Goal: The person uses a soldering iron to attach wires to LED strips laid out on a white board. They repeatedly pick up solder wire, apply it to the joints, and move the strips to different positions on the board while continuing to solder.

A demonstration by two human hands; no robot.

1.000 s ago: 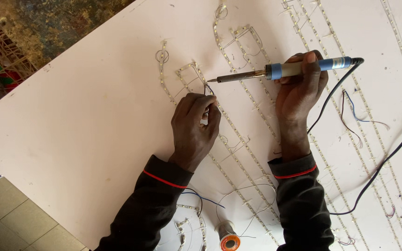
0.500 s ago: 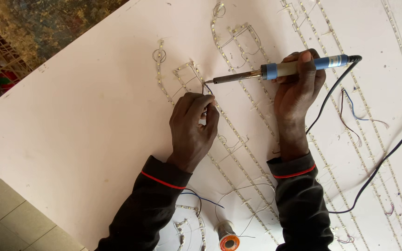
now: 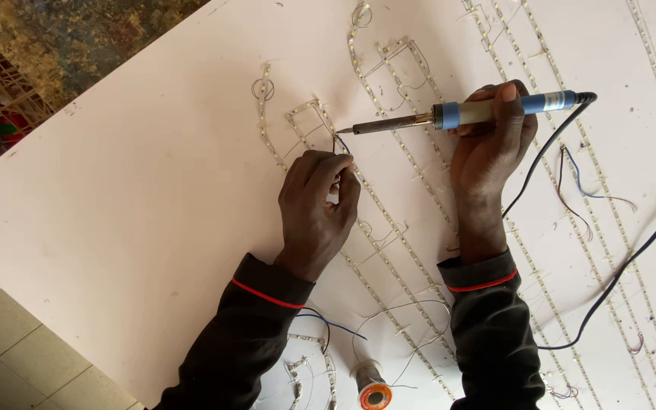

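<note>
Blue soldering iron (image 3: 495, 110) over strips (image 3: 389, 220); spool (image 3: 373, 393) near sleeves.

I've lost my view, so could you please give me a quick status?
Right hand grips soldering iron. Left hand pinches thin wire at light strip. Nothing blocking.

The tabletop (image 3: 138, 228) lies bare left of the left hand (image 3: 316, 209), while LED strips (image 3: 411, 171), loose wires (image 3: 582, 186) and a black cord (image 3: 616, 277) crowd the right.
</note>
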